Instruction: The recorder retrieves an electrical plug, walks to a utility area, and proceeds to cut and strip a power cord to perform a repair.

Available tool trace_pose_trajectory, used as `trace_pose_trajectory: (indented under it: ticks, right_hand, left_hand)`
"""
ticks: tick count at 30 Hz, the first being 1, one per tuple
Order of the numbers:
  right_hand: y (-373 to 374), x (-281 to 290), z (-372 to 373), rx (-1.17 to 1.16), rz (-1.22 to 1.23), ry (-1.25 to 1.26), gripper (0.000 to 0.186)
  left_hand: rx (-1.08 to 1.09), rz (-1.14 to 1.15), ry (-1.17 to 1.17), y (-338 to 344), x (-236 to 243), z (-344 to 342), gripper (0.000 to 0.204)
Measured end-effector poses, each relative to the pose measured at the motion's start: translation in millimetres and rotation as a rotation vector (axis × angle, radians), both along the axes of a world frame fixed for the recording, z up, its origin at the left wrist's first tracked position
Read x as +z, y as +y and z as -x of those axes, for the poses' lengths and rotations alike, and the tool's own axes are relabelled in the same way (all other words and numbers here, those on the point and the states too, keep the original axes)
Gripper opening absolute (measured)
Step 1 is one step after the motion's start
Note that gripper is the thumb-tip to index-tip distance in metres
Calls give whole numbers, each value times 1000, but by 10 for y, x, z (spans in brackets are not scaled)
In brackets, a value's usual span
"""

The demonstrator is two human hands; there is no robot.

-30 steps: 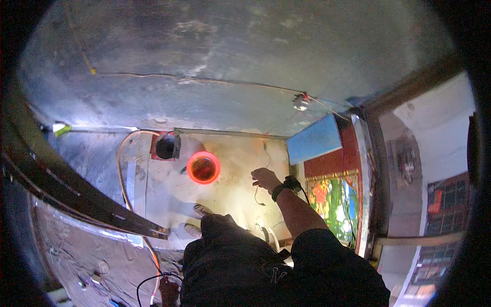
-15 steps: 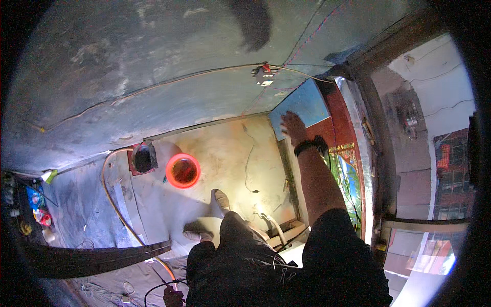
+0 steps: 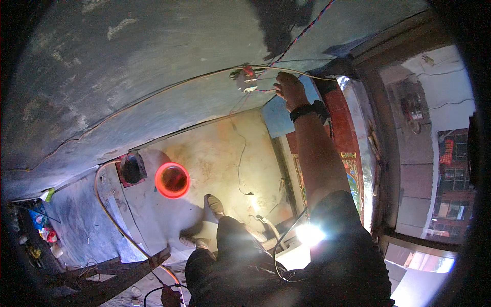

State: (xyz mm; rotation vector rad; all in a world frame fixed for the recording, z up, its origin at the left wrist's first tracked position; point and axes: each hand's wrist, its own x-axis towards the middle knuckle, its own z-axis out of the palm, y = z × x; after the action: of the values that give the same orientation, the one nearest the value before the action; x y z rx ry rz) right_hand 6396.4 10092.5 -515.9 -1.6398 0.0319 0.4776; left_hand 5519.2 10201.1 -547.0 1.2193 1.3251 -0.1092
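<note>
My right hand, with a dark band on its wrist, is raised at the wall beside a small electrical box. Its fingers are pinched on a thin twisted red-and-blue wire that leads from the box. A pale cable passes just above the fingertips. Low at the frame's bottom edge, my left hand is in shadow and closed on a black cable. An orange-lit hose runs close beside it.
A red-rimmed bucket stands on the floor beside a dark round opening. A dark beam crosses the lower left. A bright lamp glares near my right arm. A blue panel and a window opening are at right.
My right hand has moved up from in front of the blue panel to the wire by the box, its spread fingers now closed. The view has shifted slightly; my left hand stays low.
</note>
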Motion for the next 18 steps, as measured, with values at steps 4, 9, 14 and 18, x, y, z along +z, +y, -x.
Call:
trace_pose_trajectory:
  ticks: [4, 9, 14, 18]
  right_hand:
    - [15, -205, -190, 16, 121, 48, 33]
    - [-227, -503, -780, 88, 393, -897, 35]
    - [303, -244, -709, 200, 808, -1099, 24]
    - [45, -44, -709, 304, 1278, -1352, 18]
  left_hand:
    - [-167, -66, 92, -8, 85, -164, 19]
    - [-87, -2, 92, 42, -36, -220, 21]
    - [-471, -221, 243, 145, -436, 495, 26]
    - [-166, -14, 216, 158, -130, -388, 33]
